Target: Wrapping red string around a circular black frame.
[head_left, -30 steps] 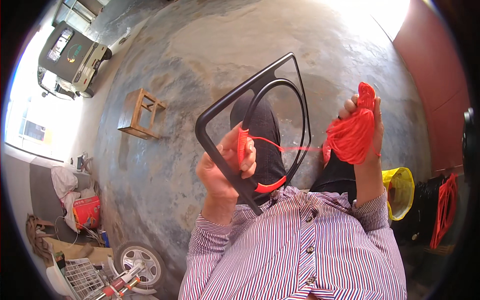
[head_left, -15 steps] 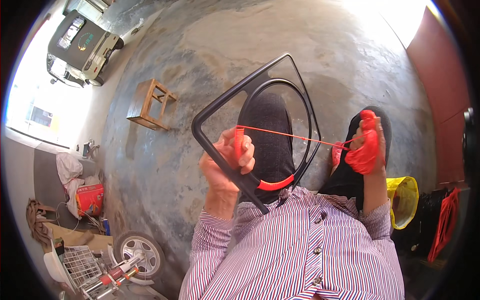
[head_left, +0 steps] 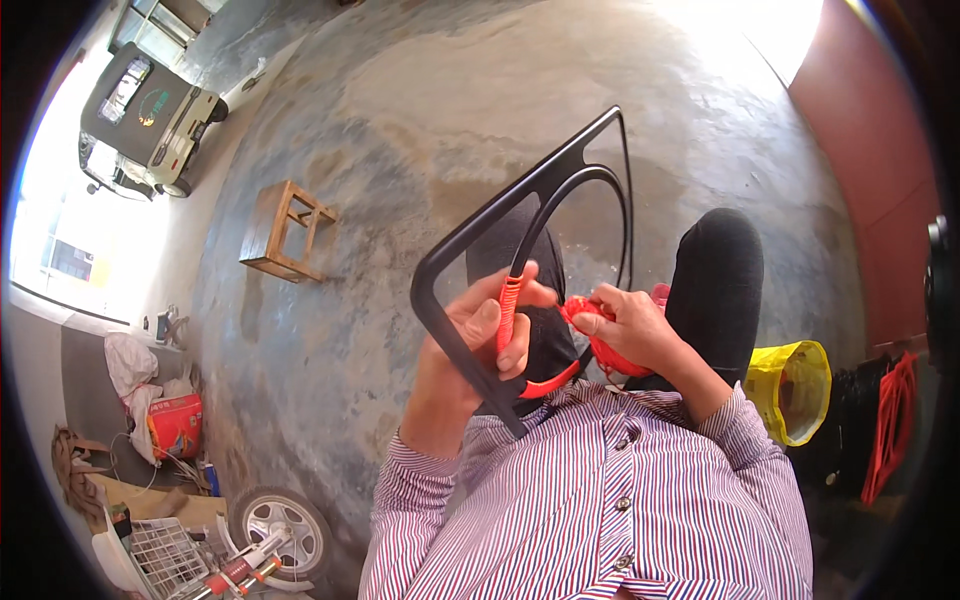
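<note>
Head view shows a seated person above a bare concrete floor (head_left: 400, 150), with a small parked vehicle (head_left: 150, 120) far off at upper left and a wooden stool (head_left: 285, 232) standing well apart from the work. A yellow bag (head_left: 795, 385) sits at the person's right side.

The black frame (head_left: 480, 240), a rounded triangle with an inner curved bar, rests tilted over the knees. The left hand (head_left: 465, 355) is closed around the frame's lower rail, thumb pressing the red cord wrapping (head_left: 510, 305) against the inner bar. The right hand (head_left: 630, 330) is closed on the red cord bundle (head_left: 600, 335), held just beside the bar.

Judged step: 1 turn of cord is being laid around the inner bar, with only a short length covered. The next move calls for passing the bundle through the frame opening, keeping tension, and seating the new turn touching the last.
</note>
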### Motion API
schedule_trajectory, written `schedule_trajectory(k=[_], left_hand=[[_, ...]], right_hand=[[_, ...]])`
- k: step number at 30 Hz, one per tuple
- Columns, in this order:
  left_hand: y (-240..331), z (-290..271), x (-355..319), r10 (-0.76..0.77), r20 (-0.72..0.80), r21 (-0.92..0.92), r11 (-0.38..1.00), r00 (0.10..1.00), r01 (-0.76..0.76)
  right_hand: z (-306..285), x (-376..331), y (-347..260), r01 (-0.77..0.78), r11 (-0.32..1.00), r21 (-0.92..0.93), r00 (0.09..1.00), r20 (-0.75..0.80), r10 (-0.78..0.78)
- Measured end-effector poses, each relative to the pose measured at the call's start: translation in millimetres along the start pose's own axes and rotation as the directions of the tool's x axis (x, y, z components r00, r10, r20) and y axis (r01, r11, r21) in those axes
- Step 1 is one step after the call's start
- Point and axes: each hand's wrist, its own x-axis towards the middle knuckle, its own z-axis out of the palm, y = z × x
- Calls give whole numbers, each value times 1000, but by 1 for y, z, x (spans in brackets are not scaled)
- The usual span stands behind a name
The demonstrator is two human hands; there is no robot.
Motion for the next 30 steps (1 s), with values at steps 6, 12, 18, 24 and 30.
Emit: schedule_trajectory(k=[6,12,18,24,30], left_hand=[[-2,23,1,30,22,134,990,999,-32],[-14,43,2,-219,115,-219,946,969,240],[-43,43,9,-272,44,-517,817,961,255],[-32,31,4,-101,-3,-326,941,995,94],[-29,4,14,47,-133,15,999,990,-45]], right_hand=[[-20,34,-42,36,573,819,999,-23,-29],[-38,40,-79,75,212,974,898,27,-440],[-55,51,-82,466,311,828,545,8,-839],[-43,38,-44,217,459,861,963,-111,-247],[-34,-3,-40,139,412,901,923,33,-383]])
